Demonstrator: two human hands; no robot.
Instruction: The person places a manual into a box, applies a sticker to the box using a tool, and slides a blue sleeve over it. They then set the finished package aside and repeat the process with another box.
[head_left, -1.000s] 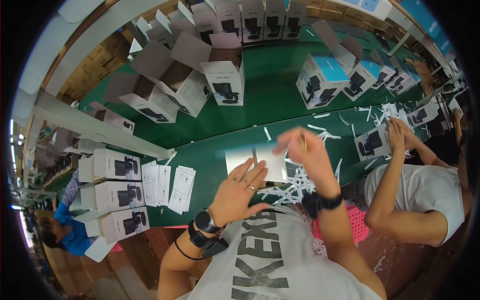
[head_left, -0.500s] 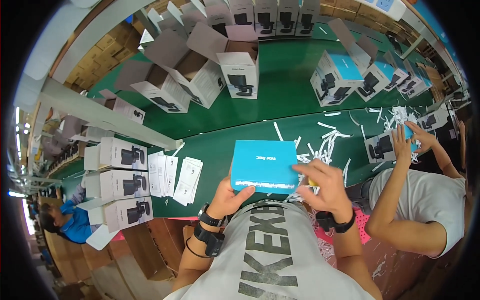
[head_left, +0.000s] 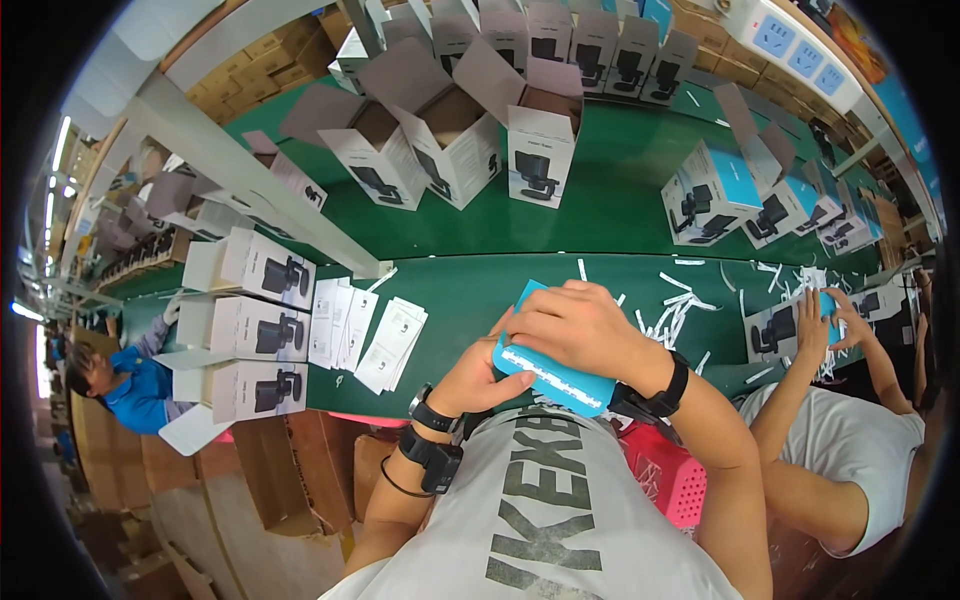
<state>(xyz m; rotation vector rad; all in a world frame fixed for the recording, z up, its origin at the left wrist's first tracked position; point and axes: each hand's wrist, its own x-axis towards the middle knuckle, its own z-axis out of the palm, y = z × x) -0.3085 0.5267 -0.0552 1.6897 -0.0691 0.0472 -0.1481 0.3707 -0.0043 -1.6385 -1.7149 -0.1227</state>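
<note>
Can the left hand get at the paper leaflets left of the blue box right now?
Probably not without letting go: the left hand is pressed against the blue box, which the right hand also grips. The leaflets lie close on the green table, with nothing between.

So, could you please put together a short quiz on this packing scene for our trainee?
1. True or false: both hands hold the blue box.
2. What lies left of the blue box on the green table: A) leaflets B) scissors C) bottles?
3. What litters the table to the right of the hands?

Key: 1 true; 2 A; 3 white paper strips.
</note>
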